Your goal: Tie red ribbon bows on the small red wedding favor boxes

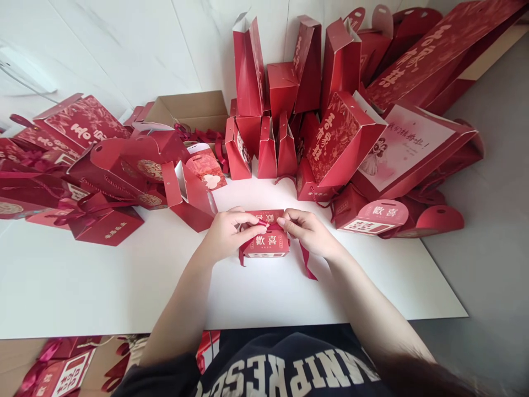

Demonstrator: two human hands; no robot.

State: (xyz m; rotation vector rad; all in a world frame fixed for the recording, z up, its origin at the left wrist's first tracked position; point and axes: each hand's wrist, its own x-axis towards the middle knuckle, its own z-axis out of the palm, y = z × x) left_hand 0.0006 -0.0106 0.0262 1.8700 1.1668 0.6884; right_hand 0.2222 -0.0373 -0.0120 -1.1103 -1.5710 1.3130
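A small red gift box with pale Chinese characters stands on the white table in front of me. Across its top runs a dark red ribbon, whose tails hang down at both sides of the box. My left hand pinches the ribbon between thumb and forefinger at the middle of the box top. From the other side my right hand pinches the ribbon close to the left fingertips. Whether the ribbon is knotted between them is hidden by the fingers.
Red gift boxes and bags crowd the table on the left, at the back and on the right. An open brown cardboard box stands behind. Below the table's front edge, more red boxes lie at the left.
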